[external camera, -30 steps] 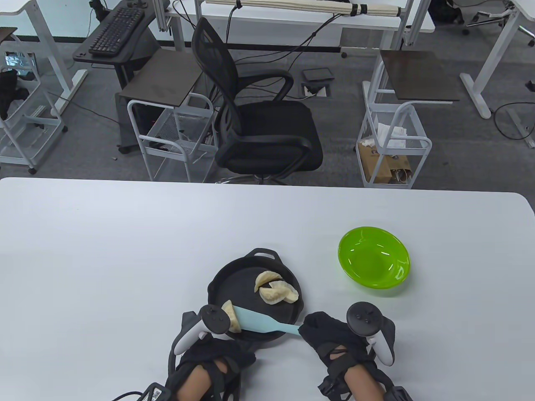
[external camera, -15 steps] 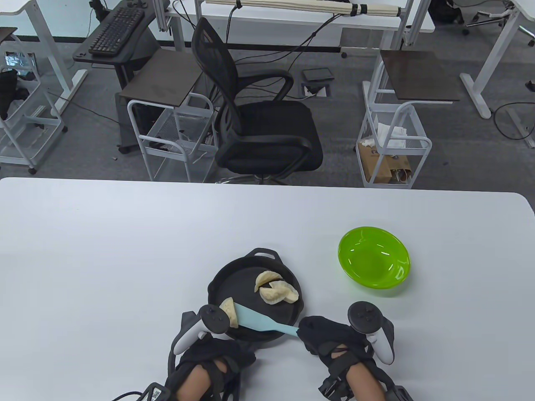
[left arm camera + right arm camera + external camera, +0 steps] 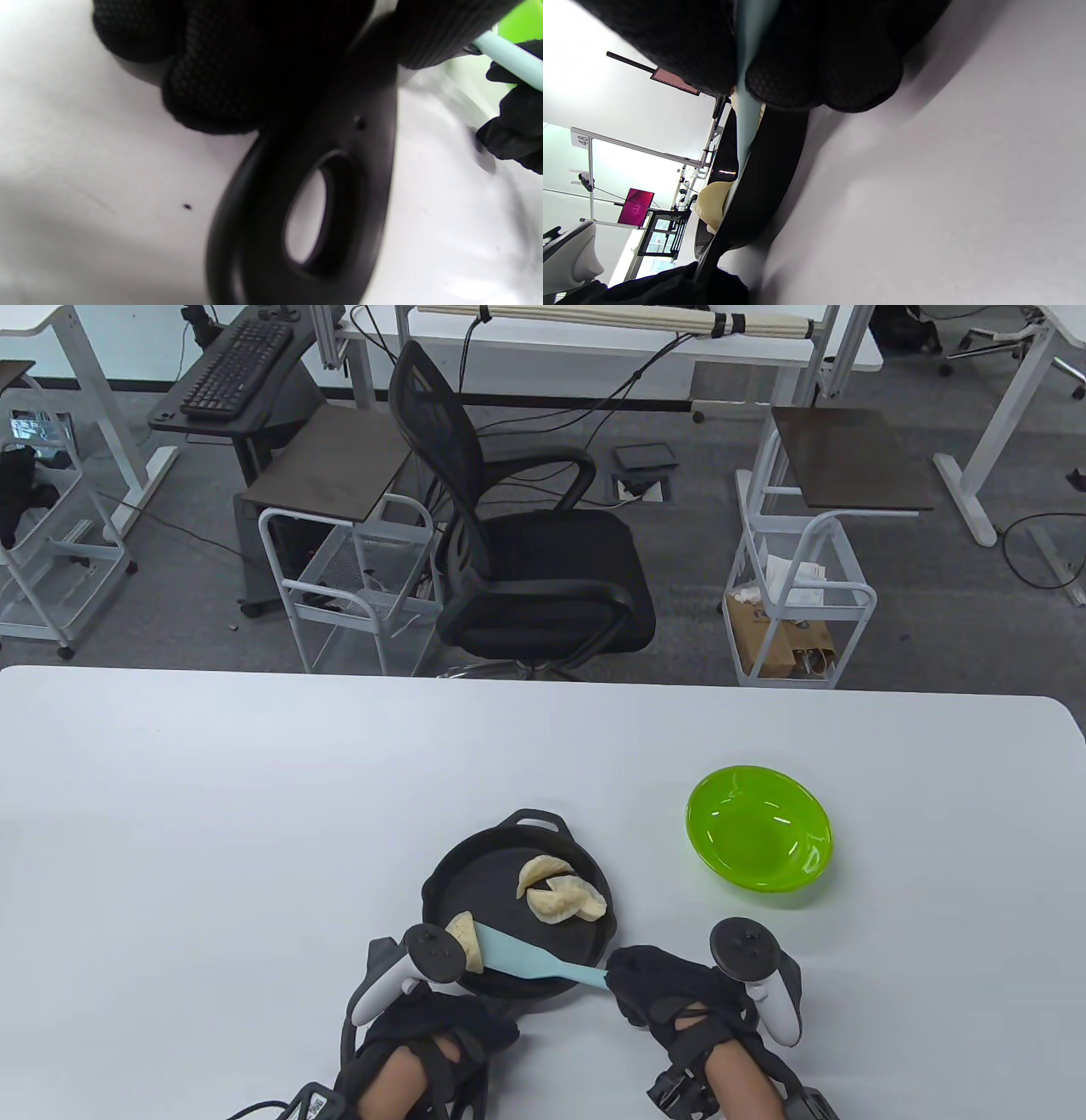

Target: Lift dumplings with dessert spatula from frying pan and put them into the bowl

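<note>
The right hand [image 3: 670,988] has its grip curled round the handle of the pale blue dessert spatula [image 3: 530,960], whose blade lies across the near part of the black frying pan [image 3: 475,891] and touches one dumpling [image 3: 468,942] at the pan's left rim. The left hand [image 3: 441,1035] grips the pan's near handle [image 3: 314,203]; its tracker [image 3: 428,954] partly covers that dumpling. Two more dumplings [image 3: 560,891] lie together further back in the pan. The green bowl [image 3: 758,836] sits on the white surface [image 3: 212,831] to the pan's right, well apart. Beyond stands an office chair [image 3: 526,551].
</note>
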A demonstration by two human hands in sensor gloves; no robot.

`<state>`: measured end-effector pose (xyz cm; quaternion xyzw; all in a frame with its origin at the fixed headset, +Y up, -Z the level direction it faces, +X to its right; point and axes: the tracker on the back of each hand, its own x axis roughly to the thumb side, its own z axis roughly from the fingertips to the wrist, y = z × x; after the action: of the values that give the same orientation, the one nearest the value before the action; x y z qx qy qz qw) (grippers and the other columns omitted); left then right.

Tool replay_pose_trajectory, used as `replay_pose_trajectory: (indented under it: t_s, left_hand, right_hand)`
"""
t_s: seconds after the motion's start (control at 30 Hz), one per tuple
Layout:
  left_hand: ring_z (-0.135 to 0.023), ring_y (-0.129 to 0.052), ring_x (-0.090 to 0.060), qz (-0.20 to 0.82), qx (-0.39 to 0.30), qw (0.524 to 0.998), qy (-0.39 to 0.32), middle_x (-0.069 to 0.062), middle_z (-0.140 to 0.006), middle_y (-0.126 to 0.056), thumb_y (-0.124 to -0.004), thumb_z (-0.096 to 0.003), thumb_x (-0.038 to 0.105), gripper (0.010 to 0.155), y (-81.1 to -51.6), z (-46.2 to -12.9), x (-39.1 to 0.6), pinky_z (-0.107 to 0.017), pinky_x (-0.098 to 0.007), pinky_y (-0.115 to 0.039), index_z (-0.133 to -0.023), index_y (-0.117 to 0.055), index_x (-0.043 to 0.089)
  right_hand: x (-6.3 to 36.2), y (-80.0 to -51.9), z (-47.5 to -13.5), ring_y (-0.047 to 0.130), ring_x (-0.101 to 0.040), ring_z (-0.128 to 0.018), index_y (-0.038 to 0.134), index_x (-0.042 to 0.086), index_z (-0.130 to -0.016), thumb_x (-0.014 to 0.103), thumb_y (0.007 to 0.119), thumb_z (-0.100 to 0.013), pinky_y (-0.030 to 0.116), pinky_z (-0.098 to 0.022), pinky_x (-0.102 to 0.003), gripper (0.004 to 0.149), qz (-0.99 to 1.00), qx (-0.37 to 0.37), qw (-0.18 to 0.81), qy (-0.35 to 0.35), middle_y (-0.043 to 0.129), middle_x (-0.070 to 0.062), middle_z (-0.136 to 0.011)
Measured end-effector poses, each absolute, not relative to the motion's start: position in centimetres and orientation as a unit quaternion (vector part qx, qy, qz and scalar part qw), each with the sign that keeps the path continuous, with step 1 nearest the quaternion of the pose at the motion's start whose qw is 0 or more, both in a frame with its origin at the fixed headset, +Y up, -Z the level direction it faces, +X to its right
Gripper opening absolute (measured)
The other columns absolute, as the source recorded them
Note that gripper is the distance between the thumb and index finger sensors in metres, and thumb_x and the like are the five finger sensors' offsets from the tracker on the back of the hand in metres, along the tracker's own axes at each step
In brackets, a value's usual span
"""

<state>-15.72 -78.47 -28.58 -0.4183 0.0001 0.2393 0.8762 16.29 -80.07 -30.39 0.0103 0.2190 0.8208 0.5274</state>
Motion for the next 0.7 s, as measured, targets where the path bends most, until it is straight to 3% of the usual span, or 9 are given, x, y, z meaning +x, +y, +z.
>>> replay_pose_trajectory:
  t_s: [0.7]
  left_hand:
    - [-0.04,-0.103,-0.021,0.24,-0.418,0.876,0.0,0.006,-0.055,-0.107,-0.075,-0.0466,0.067,0.064,-78.47,-28.6,-15.73,-0.049,-0.047,-0.077,-0.091,-0.071,0.021]
  right_hand:
    - [16.47,-80.12,-30.13,0.086,-0.035,-0.062,0.069,0.011,-0.097,0.039,0.077,-0.059,0.054,-0.072,-0.053,0.047,0.795,-0.008,0.568,0.214,0.089,-0.008,-0.074]
